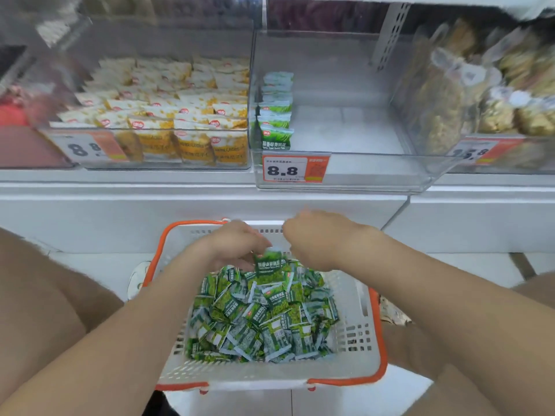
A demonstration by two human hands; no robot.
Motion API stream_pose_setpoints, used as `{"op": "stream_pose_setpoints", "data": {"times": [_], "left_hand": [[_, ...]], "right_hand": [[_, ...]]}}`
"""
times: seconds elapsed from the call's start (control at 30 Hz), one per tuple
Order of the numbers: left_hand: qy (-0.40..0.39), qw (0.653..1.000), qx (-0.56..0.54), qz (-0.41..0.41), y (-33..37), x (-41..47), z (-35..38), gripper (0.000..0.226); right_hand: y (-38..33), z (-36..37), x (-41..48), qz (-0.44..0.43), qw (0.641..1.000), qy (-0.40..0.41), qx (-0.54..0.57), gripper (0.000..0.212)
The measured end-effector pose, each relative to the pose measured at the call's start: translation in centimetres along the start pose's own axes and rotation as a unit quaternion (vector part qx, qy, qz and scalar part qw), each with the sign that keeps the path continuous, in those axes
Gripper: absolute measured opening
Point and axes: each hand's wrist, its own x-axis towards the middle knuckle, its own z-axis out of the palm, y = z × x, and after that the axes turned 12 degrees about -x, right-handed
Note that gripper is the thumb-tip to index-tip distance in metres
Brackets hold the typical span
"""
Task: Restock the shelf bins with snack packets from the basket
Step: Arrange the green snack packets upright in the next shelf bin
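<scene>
A white shelf (pixel 180 205) spans the upper half of the frame and carries three clear bins. The left bin (pixel 168 168) is packed with yellow packets (pixel 168 115). The middle bin (pixel 375 175) holds one row of about six green packets (pixel 276 115) against its left wall. The right bin (pixel 510 169) holds brownish bags (pixel 444 109). One white, orange-rimmed basket (pixel 360 340) at lower centre carries a heap (pixel 261 319) of green packets, too many to count. Two hands hover over its far end. The left hand (pixel 237 244) pinches a single packet (pixel 270 265) upright. The right hand (pixel 315 241) curls just beside it, and whether it grips anything I cannot tell. Three price tags front the bins, the middle tag (pixel 295 169) reading 8.8.
</scene>
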Motion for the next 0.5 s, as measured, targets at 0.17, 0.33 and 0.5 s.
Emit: {"op": "stream_pose_setpoints", "data": {"times": [0.17, 0.33, 0.5], "left_hand": [[-0.110, 0.990, 0.031, 0.079, 7.3, -6.1, 0.1, 0.015], [-0.092, 0.977, 0.008, 0.190, 12.5, -10.0, -1.0, 0.012], [-0.011, 0.960, -0.102, 0.260, 13.8, -10.6, -1.8, 0.019]], "right_hand": [[2.8, -3.4, -2.4, 0.014, 0.997, 0.022, 0.077, 0.046], [4.7, -6.1, -3.9, 0.032, 0.945, 0.092, 0.313, 0.034], [5.2, -6.3, -2.9, 0.104, 0.824, 0.209, 0.516, 0.012]]}}
